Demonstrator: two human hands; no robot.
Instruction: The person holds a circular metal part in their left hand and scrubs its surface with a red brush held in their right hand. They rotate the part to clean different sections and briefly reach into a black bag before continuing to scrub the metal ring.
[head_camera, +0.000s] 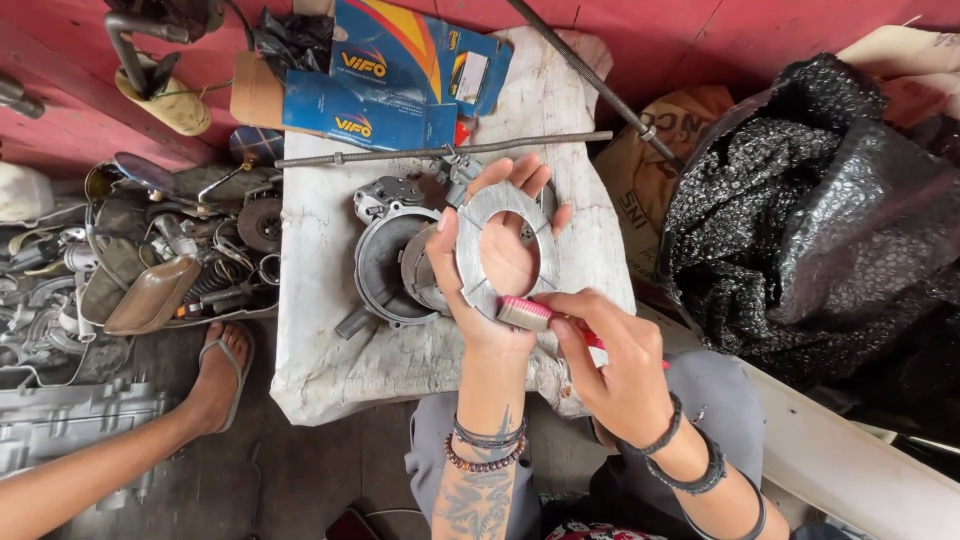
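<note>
My left hand (500, 262) holds a flat grey metal ring plate (478, 232) upright on its palm, fingers spread behind it. My right hand (612, 352) grips a pink-handled brush (527, 313) and presses its bristles against the plate's lower edge. Just behind the plate, on a white cloth-covered block (320, 300), lies a round grey metal engine housing (385, 265).
A blue cardboard box (400, 80) and two thin metal rods (440, 152) lie at the back of the block. A pile of dirty metal parts (150, 260) sits at left. Another person's foot in a sandal (220, 375) rests nearby. Black plastic bags (820, 210) fill the right.
</note>
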